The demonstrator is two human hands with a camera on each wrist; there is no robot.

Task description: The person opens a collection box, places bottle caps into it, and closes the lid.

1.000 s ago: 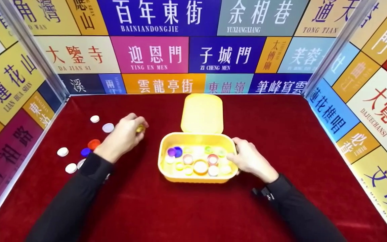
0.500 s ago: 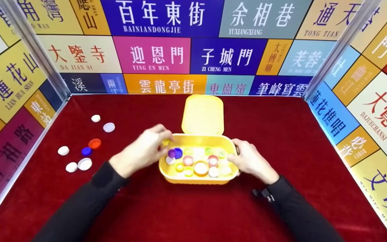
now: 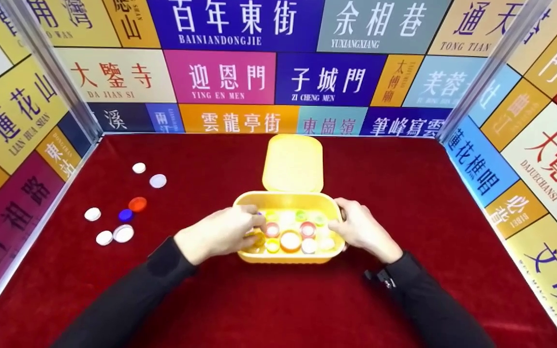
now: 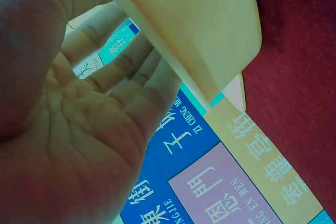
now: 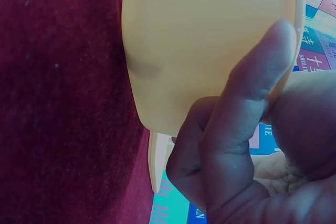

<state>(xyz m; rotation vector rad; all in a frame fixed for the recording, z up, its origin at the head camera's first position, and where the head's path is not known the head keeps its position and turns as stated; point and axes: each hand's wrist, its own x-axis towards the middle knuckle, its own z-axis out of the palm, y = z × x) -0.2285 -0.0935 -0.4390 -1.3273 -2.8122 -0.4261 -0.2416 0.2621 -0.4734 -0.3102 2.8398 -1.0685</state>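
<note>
A yellow plastic box [image 3: 285, 259] stands on the red cloth with several bottle caps inside. My left hand [image 3: 223, 233] reaches over its left rim, pinching a yellow bottle cap [image 3: 257, 239] low inside the box. In the left wrist view the box wall [image 4: 210, 30] hides the fingertips of the left hand [image 4: 79, 114]. My right hand [image 3: 363, 229] grips the box's right end, thumb over the rim and fingers outside. The right wrist view shows the fingers of that right hand [image 5: 231, 124] against the box wall [image 5: 178, 51].
The box's lid [image 3: 293, 163] lies folded back behind it. On the left of the red cloth [image 3: 278, 304] are several loose caps, among them a red cap [image 3: 138, 204], a blue cap [image 3: 125, 215] and a white cap [image 3: 92, 214]. Printed panels [image 3: 225, 77] wall the table.
My left hand has carried the yellow bottle cap rightward from beside the loose caps, over the left rim and down into the box. My right hand keeps its grip.
</note>
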